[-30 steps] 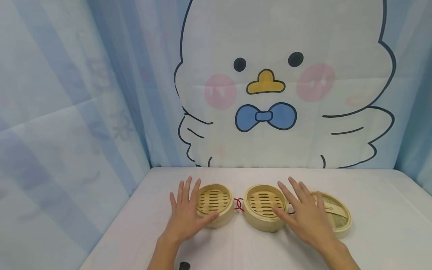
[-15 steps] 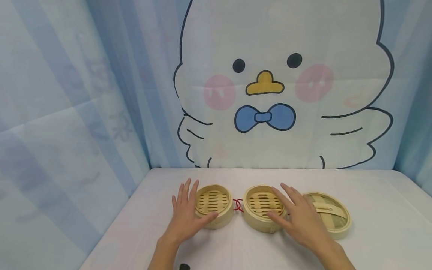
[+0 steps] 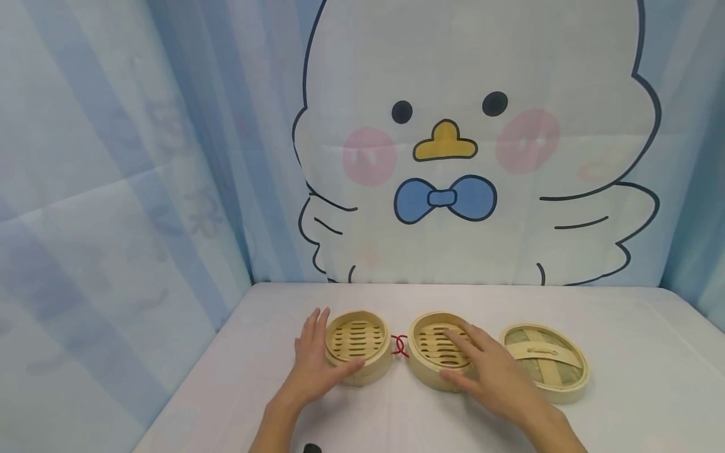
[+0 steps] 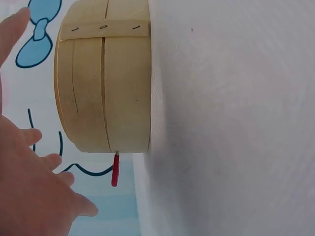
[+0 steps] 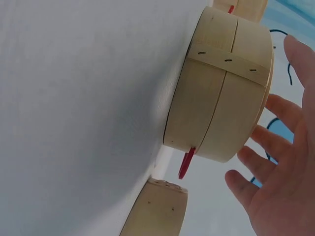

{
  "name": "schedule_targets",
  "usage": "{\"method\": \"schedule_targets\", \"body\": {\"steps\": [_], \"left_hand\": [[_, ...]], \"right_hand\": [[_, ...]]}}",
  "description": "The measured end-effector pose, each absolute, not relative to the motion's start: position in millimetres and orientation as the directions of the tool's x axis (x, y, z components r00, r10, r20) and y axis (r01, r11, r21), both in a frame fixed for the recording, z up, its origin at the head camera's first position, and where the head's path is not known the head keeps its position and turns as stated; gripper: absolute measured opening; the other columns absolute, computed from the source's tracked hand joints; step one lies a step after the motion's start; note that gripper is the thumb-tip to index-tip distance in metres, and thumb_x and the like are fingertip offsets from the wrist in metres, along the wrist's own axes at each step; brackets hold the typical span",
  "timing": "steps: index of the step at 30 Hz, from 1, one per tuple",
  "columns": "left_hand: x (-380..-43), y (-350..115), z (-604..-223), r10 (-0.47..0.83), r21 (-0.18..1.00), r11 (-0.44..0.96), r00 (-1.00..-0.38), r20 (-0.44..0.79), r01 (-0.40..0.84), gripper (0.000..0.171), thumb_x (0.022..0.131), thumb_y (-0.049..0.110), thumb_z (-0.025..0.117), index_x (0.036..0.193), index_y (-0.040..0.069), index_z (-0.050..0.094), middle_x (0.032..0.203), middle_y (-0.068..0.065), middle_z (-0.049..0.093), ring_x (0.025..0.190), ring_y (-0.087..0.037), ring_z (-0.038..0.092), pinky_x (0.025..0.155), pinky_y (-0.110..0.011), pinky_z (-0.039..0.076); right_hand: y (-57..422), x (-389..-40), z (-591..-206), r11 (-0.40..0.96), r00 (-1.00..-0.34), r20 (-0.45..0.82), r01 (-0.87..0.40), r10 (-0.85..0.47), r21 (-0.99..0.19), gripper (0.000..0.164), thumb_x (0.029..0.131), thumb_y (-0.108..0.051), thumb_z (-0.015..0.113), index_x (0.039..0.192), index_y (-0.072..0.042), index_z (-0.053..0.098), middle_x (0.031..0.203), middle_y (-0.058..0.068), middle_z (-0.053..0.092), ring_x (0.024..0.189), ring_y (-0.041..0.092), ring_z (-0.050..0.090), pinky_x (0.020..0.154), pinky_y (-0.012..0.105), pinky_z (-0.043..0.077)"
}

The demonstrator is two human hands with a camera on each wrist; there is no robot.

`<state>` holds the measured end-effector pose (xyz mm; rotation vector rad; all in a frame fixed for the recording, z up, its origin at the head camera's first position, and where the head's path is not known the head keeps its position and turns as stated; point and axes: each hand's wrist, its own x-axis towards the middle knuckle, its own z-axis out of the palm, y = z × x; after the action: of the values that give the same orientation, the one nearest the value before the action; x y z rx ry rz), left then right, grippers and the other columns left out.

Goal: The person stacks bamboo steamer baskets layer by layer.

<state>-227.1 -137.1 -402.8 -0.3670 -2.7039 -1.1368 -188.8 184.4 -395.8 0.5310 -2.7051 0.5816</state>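
Observation:
A round bamboo steamer basket (image 3: 370,372) with a slatted floor stands on the left, my left hand (image 3: 310,374) around its left side with the thumb across the front. That hand (image 4: 29,191) has spread, fairly straight fingers in the left wrist view. Beside it is a second steamer basket (image 3: 426,372), joined to the first by red cord loops (image 3: 399,345). My right hand (image 3: 495,377) reaches over its right rim, thumb in front; its fingers are loosely bent at the rim of the basket (image 5: 216,88). To the right lies a woven bamboo steamer lid (image 3: 546,363) with a strap handle.
A white cloth covers the table (image 3: 640,352). Behind it hangs a curtain (image 3: 442,251) printed with a white cartoon bird, and another blue and white curtain (image 3: 113,220) runs along the left. A small black object (image 3: 312,448) shows at the front edge of the view.
My right hand has moved left and down from the lid's near side onto the middle basket, uncovering more of the lid. The left hand has lowered slightly beside its basket.

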Motion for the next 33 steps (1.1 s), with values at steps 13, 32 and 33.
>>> {"method": "schedule_targets", "body": {"steps": [13, 32, 33], "left_hand": [[-227.3, -141.0, -411.7, 0.126, 0.765, 0.606, -0.976, 0.18, 0.219, 0.122, 0.072, 0.041, 0.09, 0.16, 0.001, 0.014, 0.162, -0.029, 0.012, 0.147, -0.051, 0.011, 0.114, -0.068, 0.014], [-232.1, -142.2, -418.0, 0.123, 0.842, 0.526, -0.99, 0.063, 0.119, 0.125, 0.07, 0.034, 0.094, 0.157, -0.006, 0.013, 0.158, -0.032, 0.02, 0.146, -0.049, 0.021, 0.115, -0.063, 0.02], [-232.1, -142.3, -418.0, 0.122, 0.843, 0.525, -0.99, 0.064, 0.119, 0.125, 0.07, 0.034, 0.094, 0.156, -0.007, 0.013, 0.158, -0.032, 0.021, 0.145, -0.049, 0.021, 0.115, -0.063, 0.02]], "right_hand": [[180.4, -189.5, -399.7, 0.841, -0.876, 0.363, -0.437, -0.317, -0.319, 0.067, 0.087, -0.054, 0.073, 0.139, -0.013, 0.061, 0.145, 0.018, 0.051, 0.129, 0.043, 0.051, 0.101, 0.059, 0.044], [182.7, -189.2, -401.5, 0.835, -0.868, 0.392, -0.442, -0.306, -0.328, 0.063, 0.082, -0.033, 0.085, 0.134, -0.006, 0.063, 0.14, 0.022, 0.052, 0.128, 0.046, 0.049, 0.098, 0.06, 0.046], [182.7, -189.3, -401.8, 0.833, -0.861, 0.409, -0.448, -0.304, -0.324, 0.061, 0.081, -0.031, 0.086, 0.132, -0.005, 0.064, 0.139, 0.023, 0.053, 0.127, 0.046, 0.05, 0.098, 0.06, 0.046]]}}
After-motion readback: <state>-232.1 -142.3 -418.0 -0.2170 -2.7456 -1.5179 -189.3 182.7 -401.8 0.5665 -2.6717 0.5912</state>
